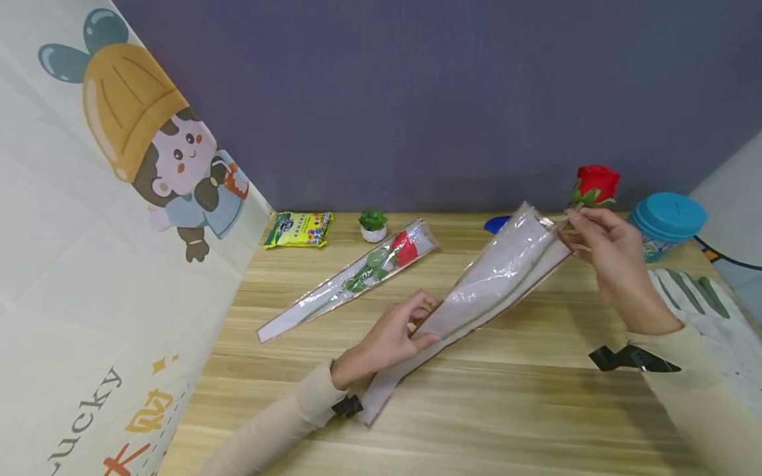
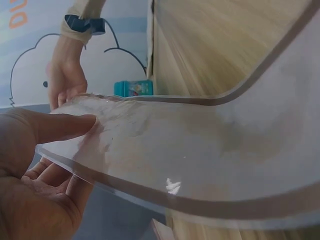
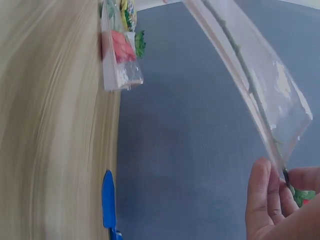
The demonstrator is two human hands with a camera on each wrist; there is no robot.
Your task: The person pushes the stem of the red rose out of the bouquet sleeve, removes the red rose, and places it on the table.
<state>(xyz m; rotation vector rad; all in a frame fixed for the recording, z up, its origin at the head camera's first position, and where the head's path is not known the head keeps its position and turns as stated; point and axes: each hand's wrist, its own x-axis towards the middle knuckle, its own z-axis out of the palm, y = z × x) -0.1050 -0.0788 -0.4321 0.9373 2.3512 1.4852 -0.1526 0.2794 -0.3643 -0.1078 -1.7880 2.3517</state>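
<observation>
My left hand (image 1: 397,328) pinches the lower part of a long clear cone sleeve (image 1: 482,294) lifted off the wooden table (image 1: 536,396); its thumb (image 2: 60,126) lies on the plastic (image 2: 210,145). My right hand (image 1: 601,241) grips the stem just under a red rose (image 1: 596,184) at the sleeve's wide mouth. The green stem (image 1: 506,297) runs down inside the sleeve. In the right wrist view the fingers (image 3: 270,200) hold the stem at the sleeve's (image 3: 260,80) edge.
A second rose wrapped in its sleeve (image 1: 351,277) lies flat at the table's middle left. Behind it stand a small potted plant (image 1: 373,225) and a yellow-green packet (image 1: 299,229). A teal-lidded jar (image 1: 665,225) and a blue object (image 1: 497,223) sit at the back right. A cartoon-printed cloth (image 1: 107,231) hangs on the left.
</observation>
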